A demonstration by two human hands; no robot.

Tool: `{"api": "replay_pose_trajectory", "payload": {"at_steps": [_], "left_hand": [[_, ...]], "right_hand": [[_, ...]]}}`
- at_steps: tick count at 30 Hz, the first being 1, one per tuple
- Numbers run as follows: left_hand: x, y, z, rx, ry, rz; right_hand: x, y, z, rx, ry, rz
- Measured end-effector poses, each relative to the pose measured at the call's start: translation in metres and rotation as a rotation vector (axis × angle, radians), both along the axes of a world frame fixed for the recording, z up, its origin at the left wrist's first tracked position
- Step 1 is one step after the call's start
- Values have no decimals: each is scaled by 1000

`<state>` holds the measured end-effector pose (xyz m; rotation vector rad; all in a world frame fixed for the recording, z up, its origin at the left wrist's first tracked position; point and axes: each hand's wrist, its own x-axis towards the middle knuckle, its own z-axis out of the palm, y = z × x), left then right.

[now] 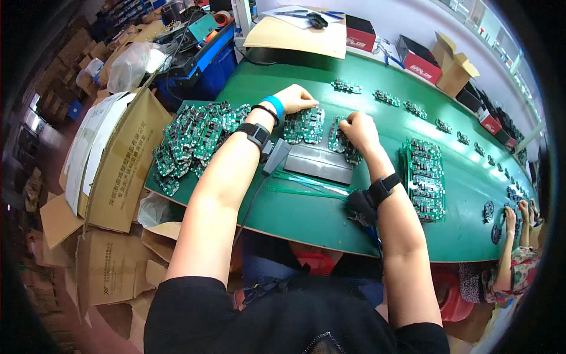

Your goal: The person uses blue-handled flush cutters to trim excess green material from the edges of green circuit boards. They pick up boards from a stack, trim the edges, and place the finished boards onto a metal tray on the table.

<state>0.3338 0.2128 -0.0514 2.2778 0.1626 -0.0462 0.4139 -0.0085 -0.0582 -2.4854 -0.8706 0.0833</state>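
Note:
My left hand is closed, its fingertips pinched at the top edge of a green circuit board. Beside it, my right hand is closed on the upper part of another circuit board, which leans out from under the fingers. Both boards stand at the far side of a grey metal block. Thin green strips lie on the near side of that block. Black bands with small devices circle both wrists, and a blue band sits on the left one.
A heap of circuit boards covers the left end of the green table. To the right stands a stack of board panels. Single boards form a row along the far side. Cardboard boxes crowd the left; a co-worker's hands work far right.

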Motion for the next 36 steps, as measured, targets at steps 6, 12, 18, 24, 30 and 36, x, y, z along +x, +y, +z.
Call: {"api": "replay_pose_trajectory", "payload": {"at_steps": [6,12,18,24,30,36], "left_hand": [[-17,24,29,-393,-282,396],[30,63,8,-720,-410,670],[97,63,-44,-706,-429,976],[119,77,-65,-428,-511,1132],[94,117,-53,-526,-646,1240],[74,173,-70,-235,-568,1461]], "right_hand": [[-31,-20,39,433,-138,124],[-94,-78,53,454,75,407],[-88,-101,41,500,374,487],[-88,-106,37,483,526,520],[-86,-105,30,549,578,420],[-85,-104,32,541,621,401]]}}
